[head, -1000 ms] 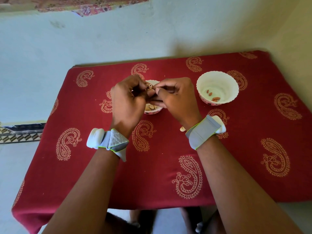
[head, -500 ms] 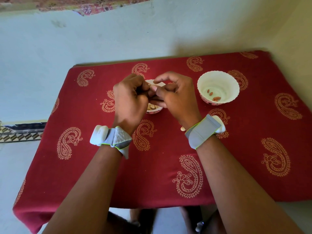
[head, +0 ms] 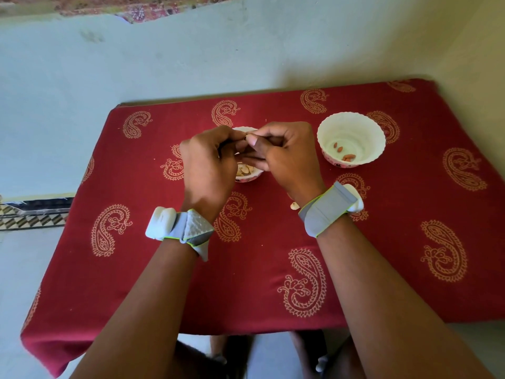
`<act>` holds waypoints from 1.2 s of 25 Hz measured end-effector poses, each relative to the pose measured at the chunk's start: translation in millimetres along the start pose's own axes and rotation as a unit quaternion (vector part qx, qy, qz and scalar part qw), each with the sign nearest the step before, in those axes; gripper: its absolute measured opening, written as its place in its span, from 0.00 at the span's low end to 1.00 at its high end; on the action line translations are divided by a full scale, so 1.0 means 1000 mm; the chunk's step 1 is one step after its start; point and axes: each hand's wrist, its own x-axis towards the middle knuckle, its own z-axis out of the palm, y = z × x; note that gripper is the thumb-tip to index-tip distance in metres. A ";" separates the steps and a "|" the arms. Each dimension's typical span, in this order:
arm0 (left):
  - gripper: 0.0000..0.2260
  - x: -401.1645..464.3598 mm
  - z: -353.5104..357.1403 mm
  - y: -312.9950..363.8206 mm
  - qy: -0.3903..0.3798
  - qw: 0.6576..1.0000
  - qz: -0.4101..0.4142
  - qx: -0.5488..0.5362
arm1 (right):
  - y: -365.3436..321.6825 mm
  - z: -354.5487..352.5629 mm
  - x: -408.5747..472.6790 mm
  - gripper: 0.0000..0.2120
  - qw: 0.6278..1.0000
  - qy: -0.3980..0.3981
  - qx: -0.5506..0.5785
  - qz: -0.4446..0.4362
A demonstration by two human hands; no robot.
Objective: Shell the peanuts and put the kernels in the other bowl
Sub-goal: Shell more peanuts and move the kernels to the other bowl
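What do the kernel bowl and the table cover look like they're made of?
Kernel bowl: likely melamine or glazed ceramic; smooth glossy white, scalloped rim, pink print outside. Table cover: woven cloth, matte red, printed paisleys, draping over the edge.

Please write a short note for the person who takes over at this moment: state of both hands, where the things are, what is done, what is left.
Left hand and right hand: both raised over the small bowl, fingertips together, pinching one peanut between them; whether it is cracked cannot be seen.
Small bowl: mostly hidden behind the hands; pale peanuts or shells show inside.
Kernel bowl: to the right on the red cloth; a few reddish kernels inside.
One pale shell piece lies on the cloth by the right wrist.
Done: a few kernels delivered.
Left: open this peanut, drop its kernels in the right bowl, continue with the rest.
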 end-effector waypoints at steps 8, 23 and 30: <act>0.10 0.002 0.000 0.004 0.023 0.995 -0.089 -0.039 | 0.007 0.000 0.002 0.07 0.998 0.010 -0.041 -0.053; 0.10 0.004 -0.006 -0.005 -0.049 0.993 -0.072 -0.082 | 0.004 -0.006 0.000 0.05 0.999 0.004 -0.031 -0.030; 0.12 0.003 -0.003 -0.001 -0.027 0.990 -0.101 -0.097 | 0.005 -0.005 -0.002 0.06 0.999 0.003 -0.026 -0.026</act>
